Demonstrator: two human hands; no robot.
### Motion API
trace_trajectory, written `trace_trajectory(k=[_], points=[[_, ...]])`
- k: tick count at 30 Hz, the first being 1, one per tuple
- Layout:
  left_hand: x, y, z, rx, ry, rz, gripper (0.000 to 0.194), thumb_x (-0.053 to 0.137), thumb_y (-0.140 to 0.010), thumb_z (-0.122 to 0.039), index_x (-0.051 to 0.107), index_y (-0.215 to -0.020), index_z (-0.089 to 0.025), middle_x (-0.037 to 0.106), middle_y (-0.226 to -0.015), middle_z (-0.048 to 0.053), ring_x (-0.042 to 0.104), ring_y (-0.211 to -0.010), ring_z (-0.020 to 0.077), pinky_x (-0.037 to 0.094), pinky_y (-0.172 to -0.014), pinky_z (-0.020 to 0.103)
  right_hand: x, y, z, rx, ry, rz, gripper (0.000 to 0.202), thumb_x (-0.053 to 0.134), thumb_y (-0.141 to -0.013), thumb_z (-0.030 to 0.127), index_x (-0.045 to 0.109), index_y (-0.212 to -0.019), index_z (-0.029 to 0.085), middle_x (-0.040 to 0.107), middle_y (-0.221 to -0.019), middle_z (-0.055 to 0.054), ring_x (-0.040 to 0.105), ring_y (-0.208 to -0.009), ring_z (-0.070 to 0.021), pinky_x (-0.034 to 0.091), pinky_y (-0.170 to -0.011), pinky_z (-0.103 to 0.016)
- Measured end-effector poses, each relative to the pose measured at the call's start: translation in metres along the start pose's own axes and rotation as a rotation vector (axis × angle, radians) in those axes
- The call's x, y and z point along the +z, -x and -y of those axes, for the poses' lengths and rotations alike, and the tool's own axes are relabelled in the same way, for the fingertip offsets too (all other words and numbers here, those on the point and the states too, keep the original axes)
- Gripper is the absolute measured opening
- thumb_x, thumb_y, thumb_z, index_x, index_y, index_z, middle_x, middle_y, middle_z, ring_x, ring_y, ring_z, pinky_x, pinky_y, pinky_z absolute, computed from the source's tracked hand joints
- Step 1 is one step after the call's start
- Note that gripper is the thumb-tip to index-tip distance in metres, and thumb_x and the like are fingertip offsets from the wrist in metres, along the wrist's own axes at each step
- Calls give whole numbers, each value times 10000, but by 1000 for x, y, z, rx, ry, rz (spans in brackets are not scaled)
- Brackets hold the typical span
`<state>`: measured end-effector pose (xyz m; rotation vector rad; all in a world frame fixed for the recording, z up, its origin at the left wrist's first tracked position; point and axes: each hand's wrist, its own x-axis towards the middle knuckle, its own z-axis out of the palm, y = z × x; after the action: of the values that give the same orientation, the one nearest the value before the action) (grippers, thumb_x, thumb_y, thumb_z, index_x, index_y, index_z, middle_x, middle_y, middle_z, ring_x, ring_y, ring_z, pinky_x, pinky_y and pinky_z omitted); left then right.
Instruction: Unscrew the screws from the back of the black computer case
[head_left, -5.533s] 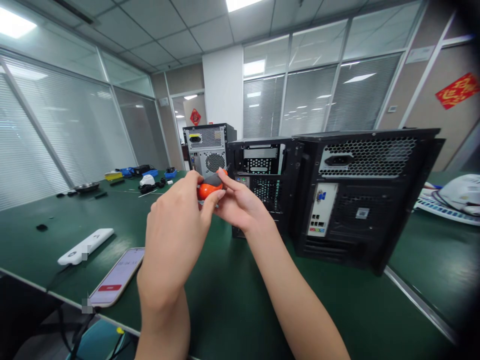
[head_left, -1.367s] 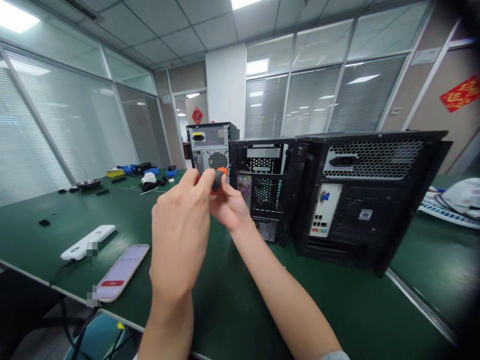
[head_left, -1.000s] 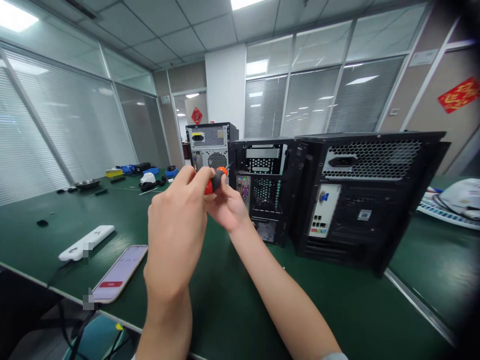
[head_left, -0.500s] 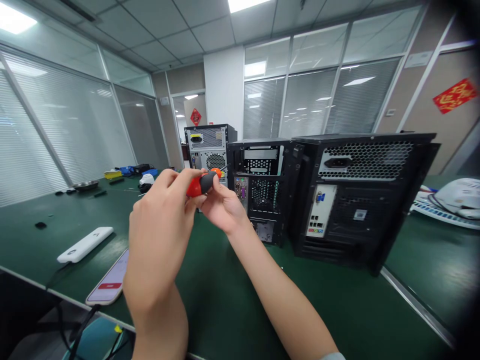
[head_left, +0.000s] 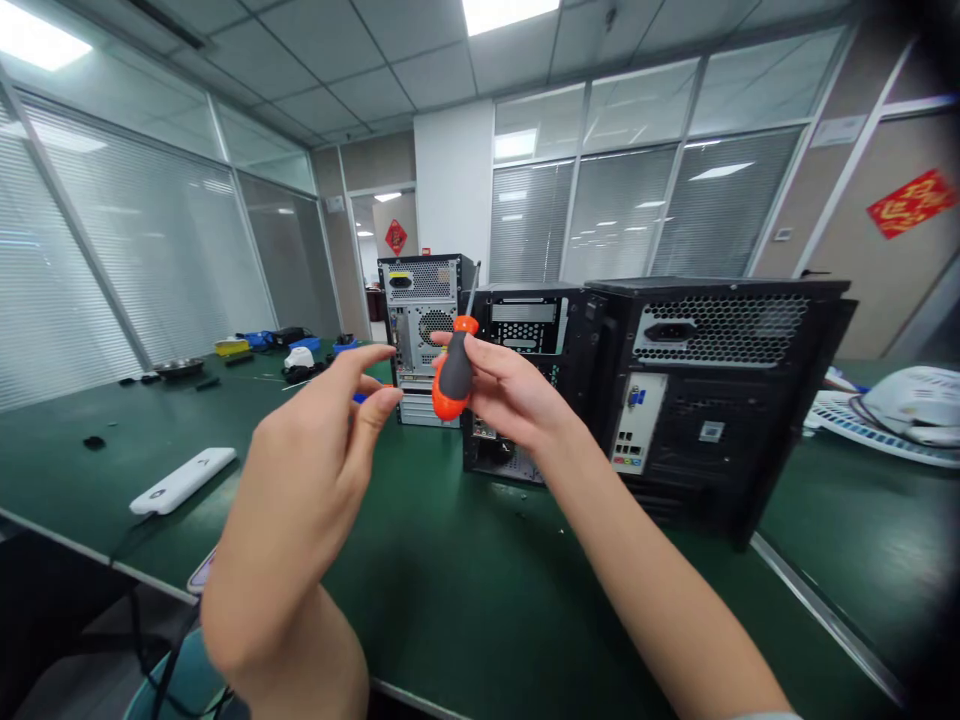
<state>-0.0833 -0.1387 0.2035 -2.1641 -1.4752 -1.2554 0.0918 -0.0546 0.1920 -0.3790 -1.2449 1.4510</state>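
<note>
My right hand [head_left: 517, 395] grips a screwdriver [head_left: 454, 372] by its orange and dark grey handle, the thin metal shaft pointing up. To its left, my left hand [head_left: 300, 470] is raised with thumb and index finger apart and nothing between them. Behind the screwdriver stands a computer case [head_left: 426, 320] with a light metal back panel. A black computer case [head_left: 529, 305], with an opening at the top of its rear, is partly hidden by my right hand. Another black computer case [head_left: 720, 400] stands to the right, its power socket and ports facing me.
On the green table [head_left: 450, 580] at left lie a white power bank [head_left: 184, 480] and a phone [head_left: 201, 572], mostly covered by my left arm. Farther back are a metal bowl [head_left: 178, 369] and a yellow box [head_left: 232, 346]. A white basket [head_left: 855, 425] sits at far right.
Both hands were on the screwdriver; my left hand has let go and moved left. My right hand now holds it alone, with the shaft swung upright.
</note>
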Motion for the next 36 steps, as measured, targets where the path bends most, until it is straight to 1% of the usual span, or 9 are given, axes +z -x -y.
trace_trajectory(k=[4, 7, 14, 18, 21, 25, 28, 32, 36], points=[[19, -4, 2, 75, -16, 150, 325, 330, -924, -370, 563, -1092, -219, 675, -966, 43, 636, -829, 169, 477, -690, 268, -24, 22, -3, 83, 160, -105, 315, 654, -792, 329, 629, -1060, 166, 645, -802, -44, 593, -699, -138, 475, -658, -275], [44, -5, 3, 91, -24, 271, 274, 335, -927, -321, 574, -996, -205, 668, -974, 41, 632, -852, 169, 474, -731, 285, -46, 42, -10, 150, 242, -207, 416, 688, -753, 358, 605, -1119, 179, 627, -787, -26, 584, -674, -128, 462, -633, -260], [145, 3, -7, 237, 26, 465, 206, 414, -901, -307, 544, -1012, -192, 651, -992, 67, 640, -853, 200, 489, -716, 310, -87, 92, -24, 187, 491, -417, 533, 728, -672, 485, 623, -1123, 222, 619, -803, -13, 568, -727, -147, 453, -628, -258], [203, 21, -10, 351, 213, 607, 205, 440, -887, -261, 550, -1044, -189, 642, -1055, 68, 618, -952, 189, 479, -790, 280, -104, 118, -27, 170, 708, -460, 532, 693, -667, 565, 656, -1082, 234, 660, -918, -53, 597, -885, -220, 478, -752, -314], [233, 39, -10, 385, 242, 665, 221, 448, -878, -241, 573, -1052, -184, 639, -1029, 70, 613, -944, 190, 476, -811, 293, -125, 137, -31, 153, 897, -508, 584, 657, -671, 613, 643, -1111, 230, 653, -1068, -76, 571, -1032, -275, 429, -930, -386], [253, 56, -13, 507, 274, 678, 254, 450, -883, -240, 617, -1070, -205, 644, -998, 50, 589, -939, 186, 458, -825, 295, -156, 162, -40, 152, 1132, -508, 609, 601, -684, 628, 615, -1128, 211, 613, -1186, -87, 518, -1145, -303, 362, -1019, -428], [257, 63, -17, 593, 282, 679, 288, 428, -894, -214, 630, -1097, -240, 654, -1025, 29, 560, -945, 189, 434, -816, 305, -171, 177, -46, 137, 1324, -507, 518, 534, -735, 593, 619, -1087, 224, 635, -1091, -79, 582, -1028, -285, 439, -926, -417], [257, 66, -19, 668, 266, 702, 331, 408, -900, -171, 615, -1138, -268, 644, -1128, 9, 531, -995, 194, 392, -819, 320, -180, 190, -53, 84, 1546, -479, 453, 441, -812, 553, 608, -1091, 237, 607, -898, -63, 612, -855, -247, 490, -802, -383], [257, 69, -19, 696, 244, 725, 297, 405, -917, -233, 644, -1091, -261, 643, -1153, -4, 523, -1015, 200, 365, -806, 323, -183, 196, -58, 43, 1733, -426, 466, 377, -862, 560, 591, -1129, 243, 566, -883, -70, 584, -885, -257, 483, -801, -395]])
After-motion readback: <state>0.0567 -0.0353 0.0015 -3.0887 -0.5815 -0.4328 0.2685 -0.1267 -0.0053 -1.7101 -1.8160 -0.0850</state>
